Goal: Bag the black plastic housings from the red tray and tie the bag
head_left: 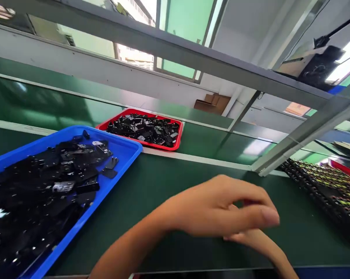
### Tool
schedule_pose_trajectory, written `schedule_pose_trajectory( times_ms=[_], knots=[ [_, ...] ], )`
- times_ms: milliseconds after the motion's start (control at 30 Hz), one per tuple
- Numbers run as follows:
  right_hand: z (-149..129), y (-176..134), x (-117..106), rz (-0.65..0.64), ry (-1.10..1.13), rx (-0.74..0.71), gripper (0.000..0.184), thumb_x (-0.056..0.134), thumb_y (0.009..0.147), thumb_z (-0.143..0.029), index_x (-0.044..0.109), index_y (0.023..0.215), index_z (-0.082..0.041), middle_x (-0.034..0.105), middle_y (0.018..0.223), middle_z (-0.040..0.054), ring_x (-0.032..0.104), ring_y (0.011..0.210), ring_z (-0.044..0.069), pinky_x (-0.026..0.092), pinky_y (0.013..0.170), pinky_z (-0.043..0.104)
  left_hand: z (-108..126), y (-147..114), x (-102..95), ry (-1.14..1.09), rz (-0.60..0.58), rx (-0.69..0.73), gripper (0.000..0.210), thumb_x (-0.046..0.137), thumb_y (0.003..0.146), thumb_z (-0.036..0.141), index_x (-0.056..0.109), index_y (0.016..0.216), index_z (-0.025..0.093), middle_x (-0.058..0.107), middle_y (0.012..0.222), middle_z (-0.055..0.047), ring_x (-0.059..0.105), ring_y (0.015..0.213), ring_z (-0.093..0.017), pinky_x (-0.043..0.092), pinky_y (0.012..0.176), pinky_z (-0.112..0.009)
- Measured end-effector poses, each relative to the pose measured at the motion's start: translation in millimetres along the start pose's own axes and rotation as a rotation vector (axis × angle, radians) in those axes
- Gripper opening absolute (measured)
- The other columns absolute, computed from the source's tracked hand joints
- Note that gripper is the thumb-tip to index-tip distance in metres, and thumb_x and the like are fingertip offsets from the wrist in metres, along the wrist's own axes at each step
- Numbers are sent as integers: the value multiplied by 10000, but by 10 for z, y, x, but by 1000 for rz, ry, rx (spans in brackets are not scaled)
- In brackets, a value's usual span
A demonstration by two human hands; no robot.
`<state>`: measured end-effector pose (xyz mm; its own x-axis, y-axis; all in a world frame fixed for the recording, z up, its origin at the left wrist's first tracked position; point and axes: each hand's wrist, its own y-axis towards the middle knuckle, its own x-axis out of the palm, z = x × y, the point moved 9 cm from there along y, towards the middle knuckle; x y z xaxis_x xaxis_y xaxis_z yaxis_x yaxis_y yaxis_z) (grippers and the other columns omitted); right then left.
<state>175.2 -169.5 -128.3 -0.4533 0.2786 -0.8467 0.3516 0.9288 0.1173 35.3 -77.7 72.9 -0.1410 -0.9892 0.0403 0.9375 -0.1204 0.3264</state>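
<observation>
My left hand (221,209) reaches over the green bench from the lower left. Its fingers are bent round toward the thumb, and the thumb tip lies against or close to them. Anything between them is hidden from this side. Behind and below it, my right hand (244,235) comes in from the lower right. Most of its fingers are covered by my left hand, so its grip does not show. To the left lies a blue tray (116,179) heaped with black plastic parts (76,166), some with prongs like plugs.
Beyond the blue tray, a red tray (179,135) holds more black parts. At right stands a black rack (323,193) with rows of yellowish pieces. A grey metal post (302,143) and shelf beam (192,50) cross above the green bench (151,182).
</observation>
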Motion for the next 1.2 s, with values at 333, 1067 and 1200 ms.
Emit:
schedule_pose_trajectory(
  times_ms=[333, 1067, 1200],
  knots=[
    [41, -110, 245, -103, 104, 2, 551, 633, 870, -315, 439, 1385, -298, 534, 1324, 69, 479, 1244, 235, 402, 1077, 469, -219, 222, -939, 100, 389, 62, 346, 415, 917, 368, 690, 905, 160, 647, 856, -61, 586, 897, -206, 411, 869, -298],
    [-1483, 914, -1261, 555, -158, -735, 787, 672, 837, -504, 279, 1470, -251, 540, 1328, 125, 390, 1334, 325, 127, 1126, 668, -560, 320, -801, -1039, 268, -76, 712, 199, 961, 575, 476, 1330, 33, 534, 1325, -217, 479, 1263, -312, 329, 1037, -468],
    [-1436, 812, -1478, 671, -106, -762, 747, 727, 811, -435, 366, 1438, -248, 582, 1274, 110, 437, 1299, 334, 177, 1125, 650, -477, 317, -776, -1005, 213, -73, 778, 171, 948, 612, 402, 1404, 26, 404, 1459, -205, 353, 1373, -344, 281, 1084, -492]
  ],
)
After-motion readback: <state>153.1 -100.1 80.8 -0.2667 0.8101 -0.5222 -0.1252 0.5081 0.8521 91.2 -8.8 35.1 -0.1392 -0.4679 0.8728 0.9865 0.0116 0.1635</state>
